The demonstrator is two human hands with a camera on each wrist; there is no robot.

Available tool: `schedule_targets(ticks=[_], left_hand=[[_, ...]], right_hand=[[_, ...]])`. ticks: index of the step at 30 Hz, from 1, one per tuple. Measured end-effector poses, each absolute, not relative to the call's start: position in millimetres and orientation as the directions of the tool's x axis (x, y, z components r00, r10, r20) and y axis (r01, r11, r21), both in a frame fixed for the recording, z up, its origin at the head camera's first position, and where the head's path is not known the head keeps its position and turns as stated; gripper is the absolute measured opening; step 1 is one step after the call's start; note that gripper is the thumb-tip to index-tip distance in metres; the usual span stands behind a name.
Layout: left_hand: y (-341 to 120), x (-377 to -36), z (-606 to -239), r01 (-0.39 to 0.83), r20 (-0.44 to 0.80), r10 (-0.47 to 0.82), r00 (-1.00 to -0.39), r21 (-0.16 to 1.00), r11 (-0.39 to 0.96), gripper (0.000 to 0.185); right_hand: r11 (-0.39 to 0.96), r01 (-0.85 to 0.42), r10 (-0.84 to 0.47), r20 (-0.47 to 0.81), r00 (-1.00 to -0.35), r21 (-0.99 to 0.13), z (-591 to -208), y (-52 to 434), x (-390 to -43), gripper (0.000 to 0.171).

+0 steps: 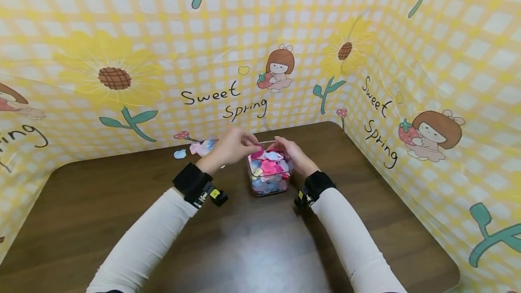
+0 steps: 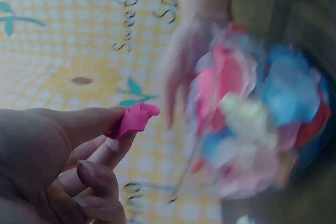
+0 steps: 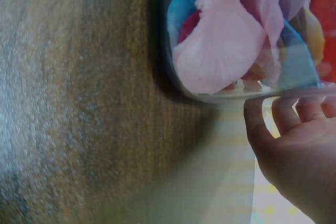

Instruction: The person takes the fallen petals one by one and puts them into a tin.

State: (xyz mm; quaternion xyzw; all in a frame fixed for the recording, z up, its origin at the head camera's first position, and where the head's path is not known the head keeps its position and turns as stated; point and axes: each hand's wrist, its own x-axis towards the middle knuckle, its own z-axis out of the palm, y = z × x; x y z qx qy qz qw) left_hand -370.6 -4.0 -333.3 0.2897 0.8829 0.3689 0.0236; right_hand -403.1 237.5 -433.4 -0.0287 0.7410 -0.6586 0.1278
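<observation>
A clear plastic box (image 1: 270, 187) stands on the table, full of pink, blue, white and yellow artificial petals (image 1: 269, 167). Thumb and finger of my left hand (image 1: 233, 146) pinch a magenta petal (image 2: 135, 119) at the box's left rim; the other fingers curl loosely beneath. On the opposite side, my right hand (image 1: 296, 154) rests against the box, its fingertips touching the clear wall in the right wrist view. Through that wall a pale pink petal (image 3: 218, 40) shows close up. The right thumb is hidden there.
More loose petals (image 1: 201, 148) lie at the table's back edge, left of the box, with a light blue petal (image 1: 180, 153) apart from them. A yellow checked cloth (image 1: 163, 58) hangs behind and beside the brown wooden table (image 1: 122, 198).
</observation>
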Motion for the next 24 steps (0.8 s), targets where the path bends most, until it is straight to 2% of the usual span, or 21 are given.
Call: schedule_targets(ticks=[4, 11, 17, 21, 24], left_hand=[[0, -373, -347, 0.493, 0.158, 0.515, -0.842, 0.611, 0.619, 0.021], [-40, -387, -351, 0.398, 0.204, 0.343, -0.917, 0.535, 0.745, 0.028], [-75, -406, -377, 0.279, 0.053, 0.292, -0.955, 0.503, 0.818, 0.033], [-84, -414, -406, 0.197, -0.083, 0.265, -0.961, 0.47, 0.86, 0.031], [-84, -418, -423, 0.134, -0.133, 0.219, -0.967, 0.465, 0.875, 0.034]], right_hand=[[0.11, 0.135, -0.224, -0.157, -0.962, -0.985, -434, 234, -404, 0.058], [0.141, 0.133, -0.2, -0.159, -0.967, -0.981, -431, 242, -405, 0.06], [0.154, 0.115, -0.185, -0.143, -0.972, -0.981, -426, 245, -405, 0.061], [0.151, 0.134, -0.181, -0.161, -0.97, -0.979, -431, 240, -404, 0.059], [0.143, 0.135, -0.182, -0.16, -0.97, -0.98, -433, 237, -403, 0.059]])
